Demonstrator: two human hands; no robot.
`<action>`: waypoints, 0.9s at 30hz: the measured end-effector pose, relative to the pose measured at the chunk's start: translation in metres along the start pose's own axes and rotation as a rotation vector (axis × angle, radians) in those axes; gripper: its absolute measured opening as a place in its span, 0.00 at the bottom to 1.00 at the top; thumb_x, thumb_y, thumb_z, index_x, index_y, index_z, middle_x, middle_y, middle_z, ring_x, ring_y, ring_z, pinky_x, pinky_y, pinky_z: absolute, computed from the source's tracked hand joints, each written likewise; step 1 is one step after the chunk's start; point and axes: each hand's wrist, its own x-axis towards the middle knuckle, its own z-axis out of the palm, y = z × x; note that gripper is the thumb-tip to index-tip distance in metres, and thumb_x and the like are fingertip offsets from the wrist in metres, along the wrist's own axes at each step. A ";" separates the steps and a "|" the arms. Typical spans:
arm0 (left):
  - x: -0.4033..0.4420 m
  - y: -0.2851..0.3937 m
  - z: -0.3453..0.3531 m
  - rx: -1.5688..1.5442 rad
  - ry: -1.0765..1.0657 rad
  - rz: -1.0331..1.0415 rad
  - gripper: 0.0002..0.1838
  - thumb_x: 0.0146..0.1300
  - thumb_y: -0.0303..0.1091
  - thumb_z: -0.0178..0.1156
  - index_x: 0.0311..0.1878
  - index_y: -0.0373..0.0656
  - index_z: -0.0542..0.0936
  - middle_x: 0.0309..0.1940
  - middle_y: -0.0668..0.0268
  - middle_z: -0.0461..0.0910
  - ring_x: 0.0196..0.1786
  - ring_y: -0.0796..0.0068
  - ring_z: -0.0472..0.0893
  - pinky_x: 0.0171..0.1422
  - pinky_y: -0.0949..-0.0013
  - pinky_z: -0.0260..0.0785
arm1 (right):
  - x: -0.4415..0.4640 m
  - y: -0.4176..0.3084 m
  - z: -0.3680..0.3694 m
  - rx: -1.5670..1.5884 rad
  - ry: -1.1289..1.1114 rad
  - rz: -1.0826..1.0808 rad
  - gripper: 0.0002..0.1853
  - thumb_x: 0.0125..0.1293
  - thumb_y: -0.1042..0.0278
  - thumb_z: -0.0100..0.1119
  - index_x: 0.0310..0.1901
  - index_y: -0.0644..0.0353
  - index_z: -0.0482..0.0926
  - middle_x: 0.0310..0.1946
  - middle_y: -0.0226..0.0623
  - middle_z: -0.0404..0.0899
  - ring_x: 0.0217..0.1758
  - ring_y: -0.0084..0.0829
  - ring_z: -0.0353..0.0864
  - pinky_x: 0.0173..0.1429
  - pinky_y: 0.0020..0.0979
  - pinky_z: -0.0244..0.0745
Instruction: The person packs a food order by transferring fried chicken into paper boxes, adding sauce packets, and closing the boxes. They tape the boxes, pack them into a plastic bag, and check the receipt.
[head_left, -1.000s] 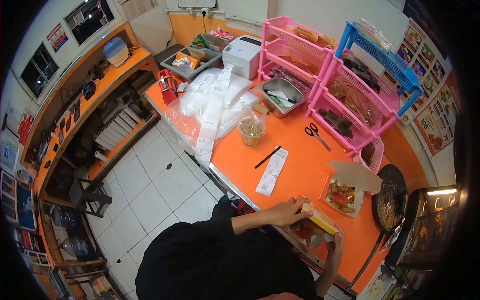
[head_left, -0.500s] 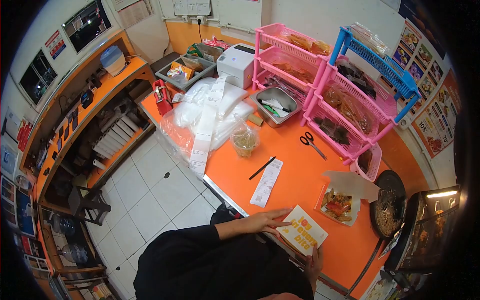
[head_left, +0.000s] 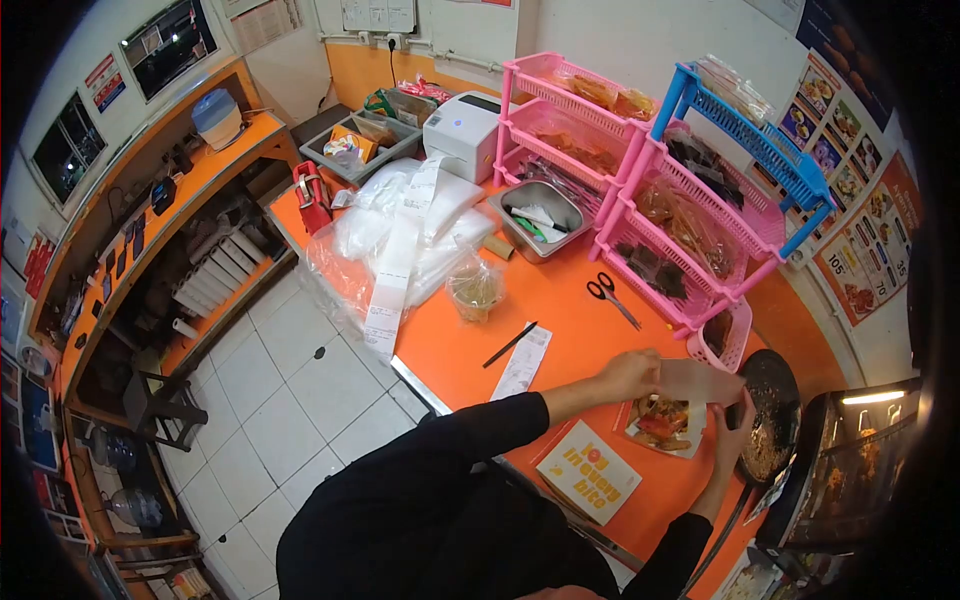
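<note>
An open takeaway box (head_left: 697, 437) of food sits on the orange counter in front of me. Fries or similar pieces with a reddish topping (head_left: 662, 415) show inside it. My left hand (head_left: 630, 377) grips the left end of the raised box lid (head_left: 700, 381). At the lid's right corner is my right hand (head_left: 735, 428), its fingers closed on the edge. Nearer my body lies a shut box (head_left: 588, 472) with yellow and orange lettering, touched by neither hand.
A receipt (head_left: 522, 362) and a black pen (head_left: 510, 345) lie left of my arm. Scissors (head_left: 613, 300), a tied bag (head_left: 475, 290) and a metal container (head_left: 543, 215) stand beyond. Pink racks (head_left: 640, 200) and a dark round pan (head_left: 768, 415) border the right side.
Both hands have let go of the lettered box and moved up and right to the open box. They now hold its lid, which has tilted inward over the food.
</note>
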 end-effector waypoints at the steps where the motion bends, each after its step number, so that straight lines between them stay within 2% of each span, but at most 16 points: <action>1: 0.004 0.000 0.002 -0.001 -0.048 -0.005 0.11 0.56 0.33 0.68 0.39 0.41 0.79 0.54 0.57 0.77 0.56 0.57 0.78 0.58 0.58 0.71 | 0.005 0.003 -0.006 0.048 0.011 0.088 0.29 0.61 0.70 0.68 0.62 0.58 0.68 0.53 0.37 0.74 0.60 0.35 0.70 0.68 0.40 0.62; 2: 0.006 -0.002 0.005 -0.002 -0.097 -0.013 0.09 0.57 0.31 0.67 0.38 0.40 0.78 0.51 0.58 0.79 0.53 0.58 0.81 0.55 0.60 0.74 | 0.008 0.005 -0.009 0.096 0.019 0.178 0.25 0.60 0.72 0.68 0.58 0.59 0.71 0.48 0.36 0.76 0.55 0.33 0.74 0.65 0.37 0.66; 5: 0.011 -0.022 0.018 -0.237 -0.084 0.098 0.19 0.58 0.21 0.60 0.54 0.43 0.78 0.43 0.54 0.81 0.48 0.57 0.83 0.50 0.63 0.74 | 0.018 0.065 -0.018 -0.076 -0.180 0.115 0.15 0.64 0.67 0.67 0.40 0.59 0.67 0.32 0.29 0.70 0.34 0.22 0.67 0.45 0.28 0.68; 8: 0.015 -0.025 0.039 -0.317 0.220 0.261 0.18 0.67 0.22 0.53 0.59 0.46 0.74 0.45 0.60 0.82 0.43 0.66 0.84 0.47 0.66 0.75 | 0.009 0.043 -0.004 0.446 -0.138 0.233 0.15 0.64 0.73 0.65 0.34 0.57 0.63 0.37 0.30 0.75 0.39 0.21 0.71 0.49 0.24 0.67; 10: 0.015 -0.002 0.038 -0.720 0.180 0.023 0.21 0.72 0.26 0.48 0.66 0.47 0.67 0.50 0.58 0.80 0.47 0.65 0.81 0.52 0.64 0.73 | 0.003 0.074 0.013 0.708 -0.163 0.300 0.12 0.66 0.69 0.64 0.42 0.59 0.68 0.43 0.33 0.76 0.44 0.24 0.73 0.53 0.25 0.68; 11: 0.018 -0.003 0.043 -0.768 0.188 -0.022 0.20 0.73 0.28 0.47 0.67 0.46 0.66 0.52 0.57 0.78 0.49 0.65 0.80 0.53 0.63 0.71 | 0.001 0.088 0.019 0.840 -0.171 0.333 0.13 0.66 0.68 0.63 0.45 0.60 0.70 0.46 0.34 0.76 0.47 0.25 0.74 0.55 0.26 0.68; 12: 0.023 -0.006 0.050 -0.816 0.198 -0.067 0.20 0.75 0.31 0.45 0.69 0.45 0.64 0.54 0.55 0.76 0.51 0.64 0.78 0.55 0.62 0.70 | 0.001 0.058 0.023 0.914 -0.037 0.445 0.16 0.68 0.65 0.62 0.51 0.61 0.69 0.50 0.35 0.74 0.50 0.27 0.74 0.57 0.28 0.68; 14: 0.042 -0.031 0.082 -0.617 0.284 -0.006 0.20 0.77 0.38 0.43 0.66 0.40 0.64 0.56 0.53 0.72 0.54 0.63 0.74 0.59 0.61 0.66 | 0.000 -0.010 0.042 1.048 0.239 0.664 0.25 0.70 0.60 0.59 0.63 0.63 0.66 0.58 0.39 0.72 0.57 0.30 0.74 0.62 0.31 0.68; 17: 0.056 -0.023 0.092 -0.219 0.412 -0.168 0.28 0.75 0.55 0.44 0.56 0.35 0.67 0.53 0.51 0.69 0.63 0.61 0.67 0.65 0.55 0.59 | 0.010 -0.028 0.057 1.208 0.257 0.640 0.36 0.73 0.52 0.54 0.73 0.63 0.54 0.67 0.42 0.63 0.65 0.34 0.70 0.67 0.37 0.66; 20: 0.071 -0.003 0.079 -0.103 0.486 -0.236 0.31 0.68 0.61 0.52 0.43 0.36 0.72 0.40 0.57 0.72 0.48 0.70 0.73 0.53 0.61 0.66 | 0.024 -0.049 0.062 1.268 0.373 0.796 0.24 0.74 0.52 0.52 0.62 0.59 0.69 0.53 0.39 0.76 0.53 0.31 0.79 0.58 0.35 0.74; 23: 0.088 -0.009 0.059 -0.409 0.297 -0.423 0.28 0.63 0.60 0.62 0.39 0.38 0.77 0.29 0.66 0.72 0.34 0.76 0.71 0.40 0.67 0.67 | 0.020 -0.037 0.065 1.209 0.303 0.615 0.22 0.73 0.54 0.54 0.60 0.60 0.70 0.50 0.38 0.76 0.50 0.30 0.80 0.53 0.32 0.77; 26: 0.093 -0.022 0.052 -0.451 0.393 -0.117 0.21 0.60 0.53 0.68 0.36 0.41 0.83 0.21 0.74 0.70 0.27 0.82 0.66 0.30 0.71 0.62 | 0.019 -0.010 0.060 0.932 0.157 0.511 0.20 0.72 0.58 0.57 0.57 0.62 0.71 0.46 0.36 0.77 0.46 0.27 0.80 0.50 0.29 0.78; 27: 0.093 -0.029 0.046 -0.448 0.252 -0.127 0.17 0.61 0.49 0.68 0.39 0.42 0.84 0.25 0.74 0.75 0.29 0.84 0.69 0.33 0.73 0.65 | 0.017 0.003 0.053 0.887 0.107 0.507 0.16 0.70 0.62 0.60 0.52 0.63 0.74 0.43 0.33 0.78 0.43 0.23 0.78 0.47 0.26 0.76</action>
